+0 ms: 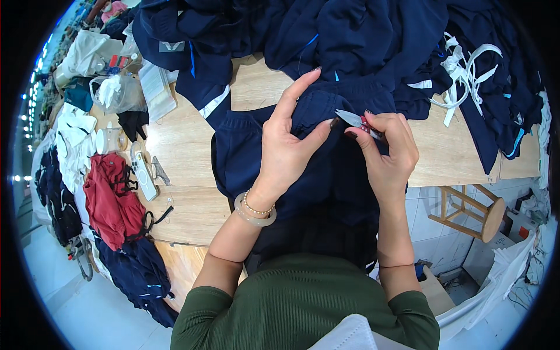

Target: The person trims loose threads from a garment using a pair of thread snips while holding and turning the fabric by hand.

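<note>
Navy trousers [242, 151] with a gathered waistband lie over the table edge and my lap. My left hand [286, 131] holds a bunched part of them, its index finger and thumb spread wide around the cloth and its other fingers hidden beneath it. My right hand [391, 140] is closed around small thread snips [350, 118] with a pointed grey blade and a red handle. Their tip points left, beside the bunched cloth and close to my left thumb.
More navy garments [361, 41] are heaped along the table's far side, with white tapes [464, 73] at right. Leftward are a red bag [114, 198], a phone [143, 175], a clear jar [109, 141] and a plastic bag [119, 93]. A wooden stool [490, 219] stands at the right.
</note>
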